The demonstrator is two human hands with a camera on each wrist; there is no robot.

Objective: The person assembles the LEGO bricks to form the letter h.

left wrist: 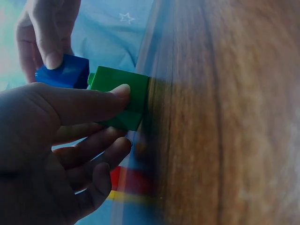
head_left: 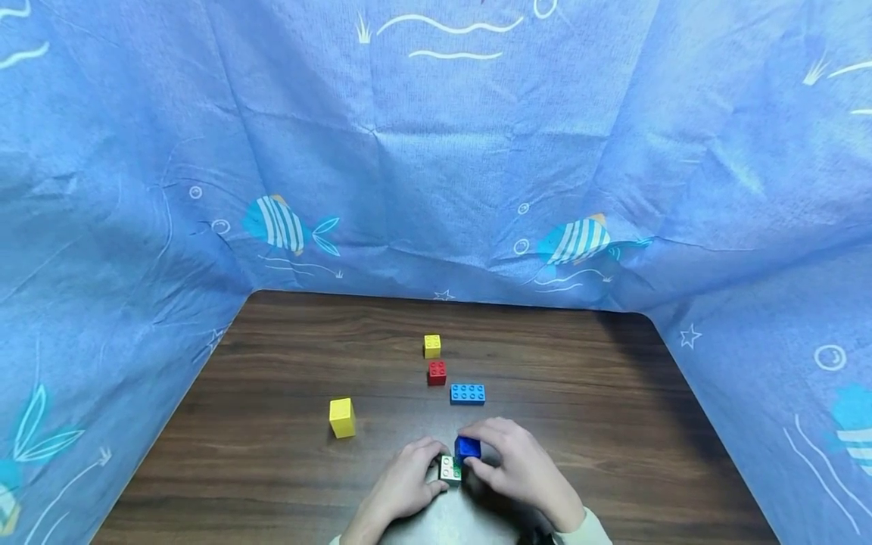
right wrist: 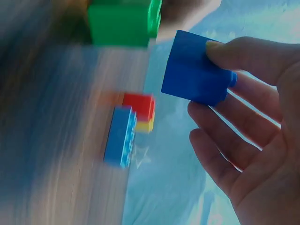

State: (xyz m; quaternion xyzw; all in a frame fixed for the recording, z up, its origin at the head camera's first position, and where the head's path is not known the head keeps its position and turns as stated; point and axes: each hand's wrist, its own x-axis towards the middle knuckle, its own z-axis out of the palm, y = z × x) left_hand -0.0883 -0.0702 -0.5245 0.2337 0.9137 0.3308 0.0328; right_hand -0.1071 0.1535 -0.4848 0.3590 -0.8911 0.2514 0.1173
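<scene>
My left hand [head_left: 406, 478] pinches a green toy brick [left wrist: 123, 96] between thumb and fingers, low at the tabletop, with its studs facing up. A dark blue toy brick [right wrist: 194, 70] is gripped by the thumb and fingers of my right hand [head_left: 519, 468]. The blue brick is held a little above the green one and to its right in the head view. Some of the green brick's studs show past it there. In the right wrist view a gap separates these two bricks.
Beyond the hands on the wooden table [head_left: 272, 363] lie a lighter blue long brick [head_left: 467, 393], a red brick [head_left: 437, 372] and a small yellow brick [head_left: 432, 346]. A taller yellow block [head_left: 342, 418] stands to the left. Blue fish-print cloth [head_left: 436, 189] surrounds the table.
</scene>
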